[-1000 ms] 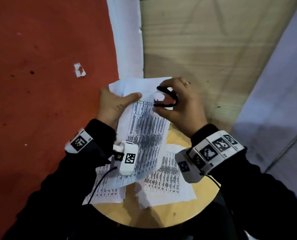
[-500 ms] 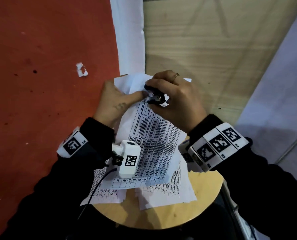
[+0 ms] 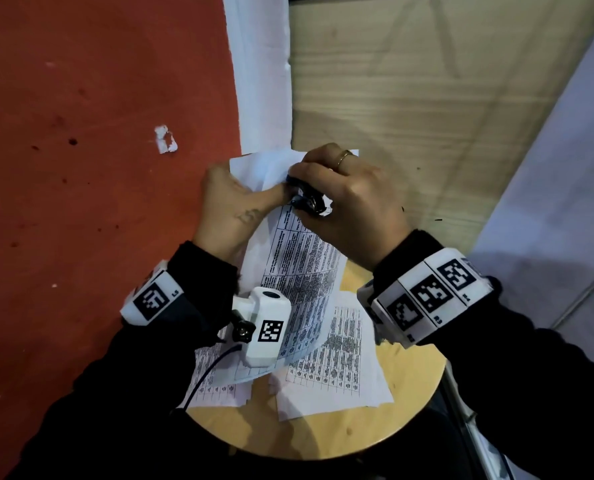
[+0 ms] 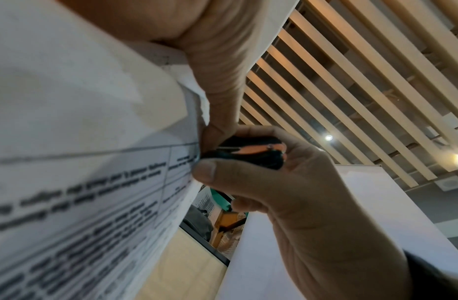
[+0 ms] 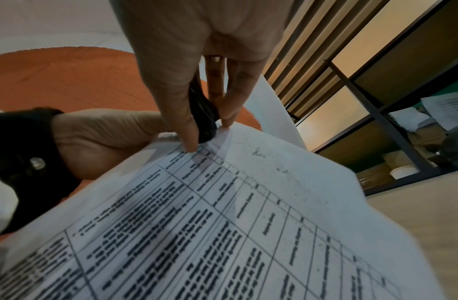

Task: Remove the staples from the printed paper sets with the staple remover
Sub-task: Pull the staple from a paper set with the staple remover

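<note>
I hold a printed paper set (image 3: 299, 268) lifted above a round wooden stool (image 3: 409, 403). My left hand (image 3: 233, 206) pinches its top corner, thumb on the printed side. My right hand (image 3: 347, 199) grips a black staple remover (image 3: 307, 199) and squeezes it against that same corner, right by the left thumb. In the left wrist view the staple remover (image 4: 250, 152) shows black with an orange inner part, pressed to the paper set (image 4: 89, 142). In the right wrist view the staple remover (image 5: 204, 115) touches the paper set (image 5: 222, 223) at its edge. The staple itself is hidden.
More printed paper sets (image 3: 337, 368) lie on the stool under my wrists. A torn paper scrap (image 3: 165, 143) lies on the red floor at the left. A pale wooden panel (image 3: 427, 81) and a white strip (image 3: 260, 71) lie beyond my hands.
My right hand brought the staple remover left onto the paper's top corner and closed it there. The left hand shifted its hold up to that corner.
</note>
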